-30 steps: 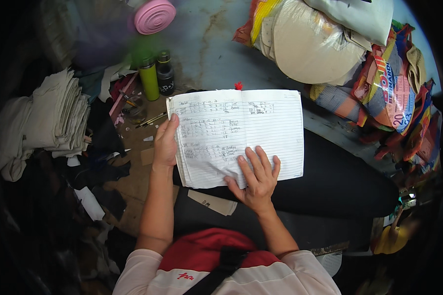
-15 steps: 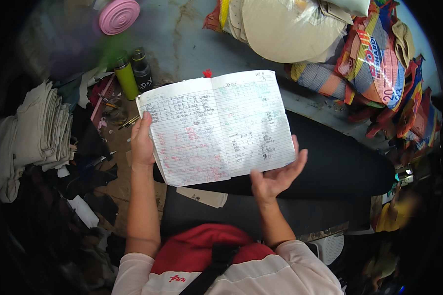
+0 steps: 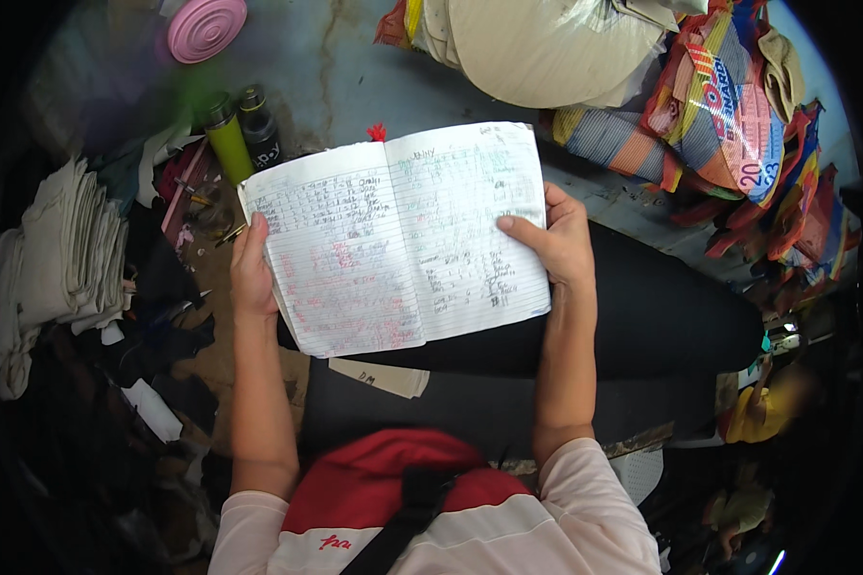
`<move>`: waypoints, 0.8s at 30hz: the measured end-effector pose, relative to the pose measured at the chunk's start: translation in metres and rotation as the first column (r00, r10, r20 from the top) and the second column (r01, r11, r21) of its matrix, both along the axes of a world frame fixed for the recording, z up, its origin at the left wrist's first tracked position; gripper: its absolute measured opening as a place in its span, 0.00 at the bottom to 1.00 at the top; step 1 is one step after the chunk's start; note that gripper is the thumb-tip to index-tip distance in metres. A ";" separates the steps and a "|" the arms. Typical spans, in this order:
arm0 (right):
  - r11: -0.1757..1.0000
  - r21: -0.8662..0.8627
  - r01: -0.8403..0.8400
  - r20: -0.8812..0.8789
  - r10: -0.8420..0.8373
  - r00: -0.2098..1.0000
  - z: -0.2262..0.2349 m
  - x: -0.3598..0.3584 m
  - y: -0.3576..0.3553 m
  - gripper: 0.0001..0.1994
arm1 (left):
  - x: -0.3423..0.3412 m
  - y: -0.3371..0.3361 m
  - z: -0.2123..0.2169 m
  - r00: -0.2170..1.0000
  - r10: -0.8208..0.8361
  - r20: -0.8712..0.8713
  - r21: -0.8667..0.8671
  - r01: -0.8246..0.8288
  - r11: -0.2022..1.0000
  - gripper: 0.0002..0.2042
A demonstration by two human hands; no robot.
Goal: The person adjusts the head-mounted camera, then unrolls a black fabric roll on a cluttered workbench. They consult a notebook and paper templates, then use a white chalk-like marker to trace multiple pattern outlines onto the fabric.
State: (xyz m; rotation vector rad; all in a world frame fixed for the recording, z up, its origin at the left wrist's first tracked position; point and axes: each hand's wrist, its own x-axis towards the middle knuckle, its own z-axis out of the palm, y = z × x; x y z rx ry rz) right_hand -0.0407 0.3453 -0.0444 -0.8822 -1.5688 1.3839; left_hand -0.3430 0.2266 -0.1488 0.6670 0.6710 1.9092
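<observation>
An open lined notebook [image 3: 393, 259] is held up in front of me, its two pages covered in handwriting in dark, red and green ink. A red tassel [image 3: 377, 132] sticks out at the top of its spine. My left hand [image 3: 254, 273] grips the left edge, thumb on the page and fingers behind. At the right edge, my right hand [image 3: 561, 235] is closed on the notebook, thumb lying across the right page. Below it, a beige card piece [image 3: 379, 377] with writing lies on a dark surface.
Folded pale cloth [image 3: 62, 254] is stacked at the left. A green bottle [image 3: 225, 139], a dark bottle [image 3: 258, 126] and a pink lid [image 3: 206, 29] are at the back left. Large round pale pieces [image 3: 547, 48] and colourful woven sacks [image 3: 719, 115] lie back right. A black fabric roll [image 3: 662, 297] lies behind the notebook.
My right hand has moved up along the notebook's right edge from its lower corner and closed on it, thumb now over the page. My left hand keeps its grip.
</observation>
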 end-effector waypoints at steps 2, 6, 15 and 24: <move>0.992 0.008 -0.122 -0.108 0.122 0.987 -0.005 0.004 0.003 0.19 | -0.001 0.000 -0.003 1.000 -0.003 0.017 0.013 0.002 1.000 0.20; 0.985 -0.013 -0.170 -0.176 0.166 0.970 -0.015 0.013 0.003 0.19 | -0.002 0.001 -0.007 0.999 -0.049 0.019 0.071 0.048 0.996 0.20; 0.978 -0.029 -0.207 -0.174 0.199 0.964 -0.017 0.014 0.006 0.19 | -0.006 0.003 -0.010 0.996 -0.058 0.071 0.057 0.054 0.997 0.20; 0.965 -0.042 -0.258 -0.146 0.250 0.957 -0.020 0.013 0.016 0.20 | -0.006 0.006 -0.008 0.993 -0.059 0.098 0.071 0.052 0.996 0.19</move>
